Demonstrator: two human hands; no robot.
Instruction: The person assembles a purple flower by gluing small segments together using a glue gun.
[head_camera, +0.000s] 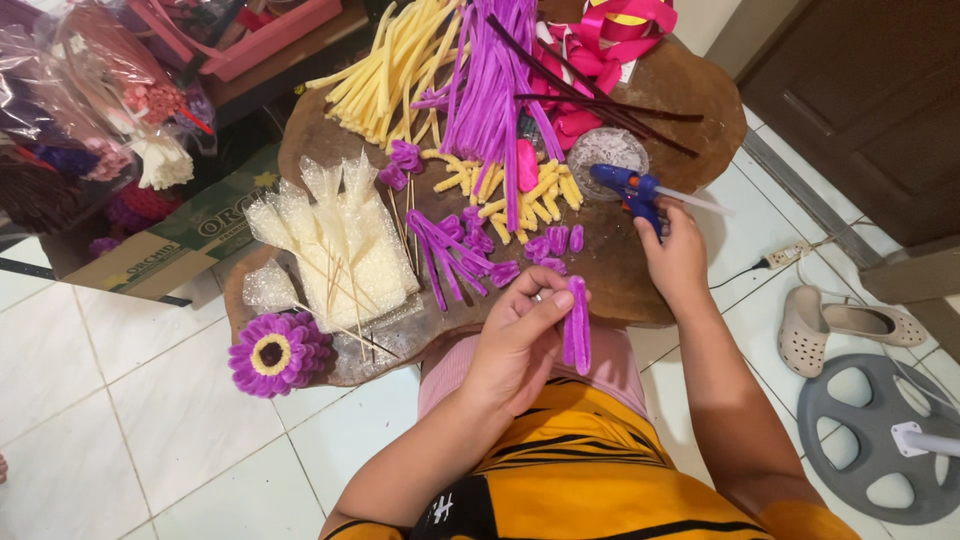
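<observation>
At the near edge of the wooden table (640, 300) | left hand (515, 345) pinches folded purple petal (576, 325) | right hand (678, 258) closes on blue glue gun (630, 190) | step: gluing petal; next needs steady nozzle aim

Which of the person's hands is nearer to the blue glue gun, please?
Right. The right hand touches the glue gun; the left hand is off toward the body, holding a folded purple pipe cleaner.
</observation>
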